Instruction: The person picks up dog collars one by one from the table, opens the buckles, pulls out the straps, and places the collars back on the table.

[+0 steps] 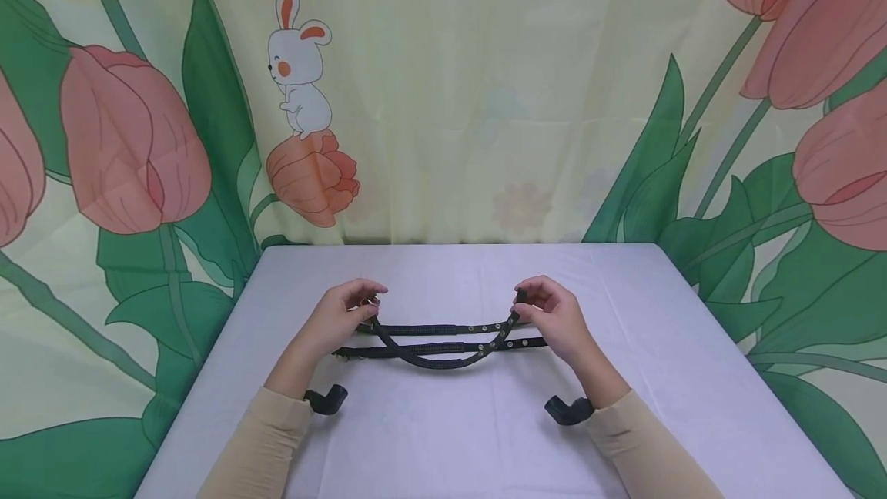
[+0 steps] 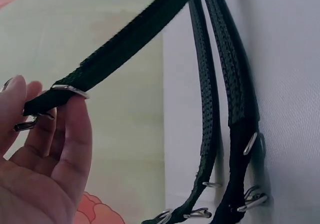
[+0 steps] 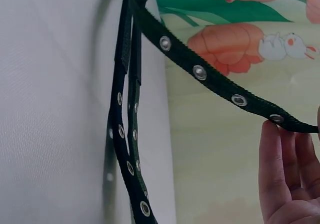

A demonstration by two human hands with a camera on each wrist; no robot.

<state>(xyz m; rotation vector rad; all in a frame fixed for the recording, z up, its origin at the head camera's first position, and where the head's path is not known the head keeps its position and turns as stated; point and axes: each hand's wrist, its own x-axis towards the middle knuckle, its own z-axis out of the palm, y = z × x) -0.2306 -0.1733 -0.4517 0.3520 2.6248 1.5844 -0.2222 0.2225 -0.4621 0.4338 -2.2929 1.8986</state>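
Note:
A black webbing collar [image 1: 443, 364] hangs in a downward curve between my two hands. The left hand [image 1: 343, 313] pinches its buckle end; a metal ring and buckle [image 2: 25, 126] show at the fingers in the left wrist view. My right hand [image 1: 557, 316] pinches the opposite end, which has a row of metal eyelets [image 3: 199, 73]. Behind the held collar, two similar collars lie side by side on the table, a far one [image 1: 423, 329] and a near one [image 1: 433, 348]. Their buckles are to the left, their eyelets to the right.
A white cloth covers the table [image 1: 443, 437]. Behind its far edge hangs a curtain [image 1: 443, 98] printed with tulips and a rabbit. Black wrist camera pieces [image 1: 328, 400] stick out at both wrists, beside the beige sleeves [image 1: 259, 437].

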